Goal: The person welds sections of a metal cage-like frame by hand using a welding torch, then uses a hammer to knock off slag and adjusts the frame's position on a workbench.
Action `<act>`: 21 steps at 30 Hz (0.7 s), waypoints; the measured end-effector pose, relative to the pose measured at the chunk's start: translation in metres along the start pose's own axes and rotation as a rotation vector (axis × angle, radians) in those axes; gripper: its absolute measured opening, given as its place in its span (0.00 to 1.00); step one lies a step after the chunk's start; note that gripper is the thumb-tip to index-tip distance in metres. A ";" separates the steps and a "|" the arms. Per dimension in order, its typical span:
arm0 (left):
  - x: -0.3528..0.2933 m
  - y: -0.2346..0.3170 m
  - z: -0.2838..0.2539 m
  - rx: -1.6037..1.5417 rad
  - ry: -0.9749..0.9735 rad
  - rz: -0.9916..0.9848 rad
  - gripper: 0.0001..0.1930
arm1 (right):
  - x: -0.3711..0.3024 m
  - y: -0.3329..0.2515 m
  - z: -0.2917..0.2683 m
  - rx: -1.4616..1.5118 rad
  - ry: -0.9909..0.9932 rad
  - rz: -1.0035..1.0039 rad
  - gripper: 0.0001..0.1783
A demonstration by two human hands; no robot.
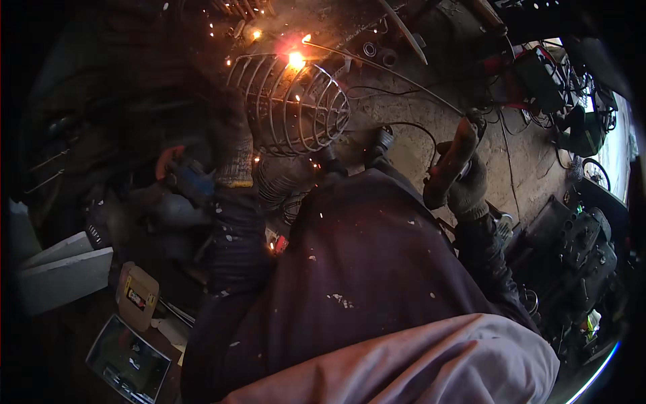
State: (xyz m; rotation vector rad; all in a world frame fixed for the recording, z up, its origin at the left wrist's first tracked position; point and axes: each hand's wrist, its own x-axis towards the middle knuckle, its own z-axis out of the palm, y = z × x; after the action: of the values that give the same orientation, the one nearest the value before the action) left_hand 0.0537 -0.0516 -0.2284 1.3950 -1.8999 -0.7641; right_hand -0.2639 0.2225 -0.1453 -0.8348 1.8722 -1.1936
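A rounded cage of curved metal bars (299, 111) lies ahead of me. A bright glowing spot burns on its top edge, with sparks flying around it. My right hand (468, 185), in a work glove, is closed around a welding electrode holder (454, 161). From the holder a long thin electrode (397, 75) slants up and left, its glowing tip just right of the bright spot. My left hand (233, 145), also gloved, is at the cage's left side. Its fingers are lost in the dark, so I cannot tell whether they grip the bars.
An angle grinder (188, 176) with an orange disc lies left of my left forearm. More curved bars (279, 182) are below the cage. Cables (508, 158) run across the floor at right, near dark machinery (579, 249). A tan case (138, 296) and pale boards (67, 269) stand at lower left.
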 end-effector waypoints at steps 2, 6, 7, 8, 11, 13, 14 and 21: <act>0.002 0.001 -0.005 0.320 -0.031 0.215 0.20 | 0.002 -0.004 0.001 0.051 -0.004 -0.001 0.26; 0.008 0.045 -0.010 0.138 -0.020 -0.286 0.21 | 0.000 -0.001 -0.001 0.019 -0.022 -0.007 0.25; 0.009 0.049 -0.012 0.226 -0.092 -0.429 0.22 | -0.001 0.000 -0.001 0.033 -0.027 0.013 0.25; 0.008 0.042 -0.010 0.225 -0.091 -0.430 0.22 | -0.002 0.001 -0.001 0.032 -0.028 0.012 0.25; 0.005 0.008 -0.008 0.346 -0.082 -0.258 0.21 | -0.002 -0.001 -0.002 -0.026 -0.032 0.003 0.24; 0.005 0.000 -0.008 0.354 -0.111 -0.231 0.25 | -0.001 -0.005 -0.004 -0.085 -0.105 0.084 0.33; 0.003 -0.004 -0.009 0.358 -0.121 -0.222 0.27 | -0.001 -0.004 -0.004 -0.084 -0.105 0.085 0.33; 0.004 0.014 -0.011 0.493 -0.155 -0.061 0.28 | 0.002 0.003 0.000 -0.100 -0.071 -0.022 0.26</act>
State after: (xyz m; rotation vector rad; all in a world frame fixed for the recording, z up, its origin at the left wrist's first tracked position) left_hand 0.0531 -0.0529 -0.2099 1.7325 -2.2797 -0.4551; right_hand -0.2656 0.2225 -0.1486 -0.9422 1.8820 -1.0763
